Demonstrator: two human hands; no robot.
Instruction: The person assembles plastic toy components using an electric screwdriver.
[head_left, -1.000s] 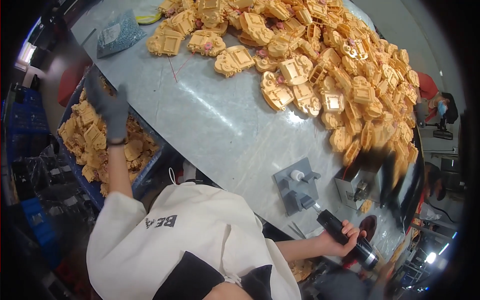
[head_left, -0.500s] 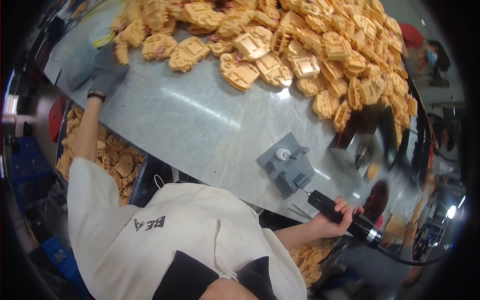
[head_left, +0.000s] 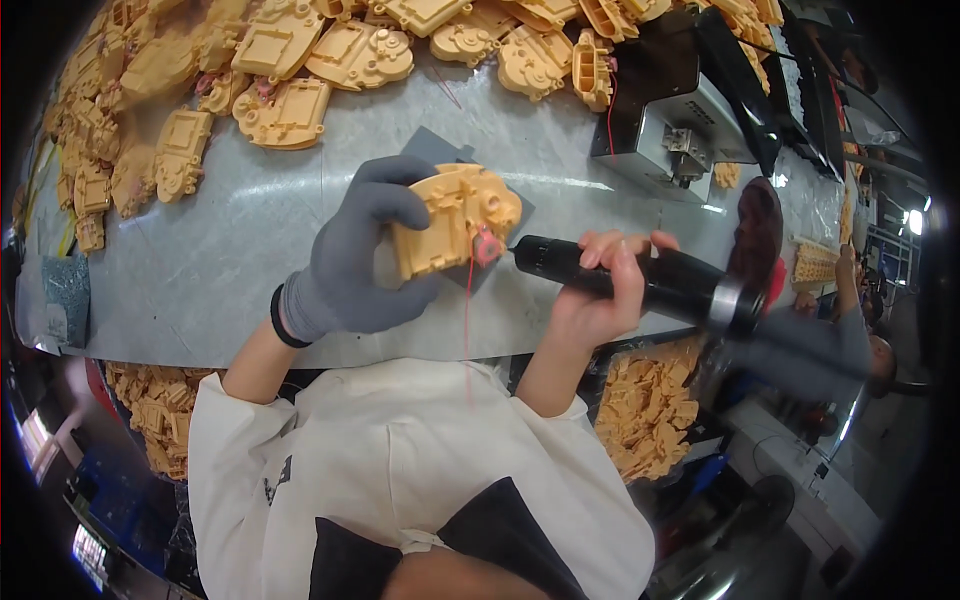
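Observation:
My left hand (head_left: 345, 265), in a grey glove, grips a yellow-orange moulded plastic housing (head_left: 435, 230) over the table. On the housing's right side sits a small pink part (head_left: 487, 247), from which a thin red wire hangs down. My right hand (head_left: 607, 300), bare, is wrapped round a black electric screwdriver (head_left: 552, 263). The screwdriver's tip points left at the pink part; whether the two touch I cannot tell. Beneath the housing lies a grey fixture (head_left: 424, 146), mostly hidden by the housing and my glove.
Piled yellow housings (head_left: 365, 55) cover the table's far side. At the far right stands a metal box device (head_left: 655, 130) with a black cover. Bins of yellow parts (head_left: 645, 410) sit below the table's near edge. Another person's arm (head_left: 850, 285) shows at the right.
My left hand has come from the pile at the far left to the middle, now with a housing in it. The screwdriver, still in my right hand, has risen to the housing.

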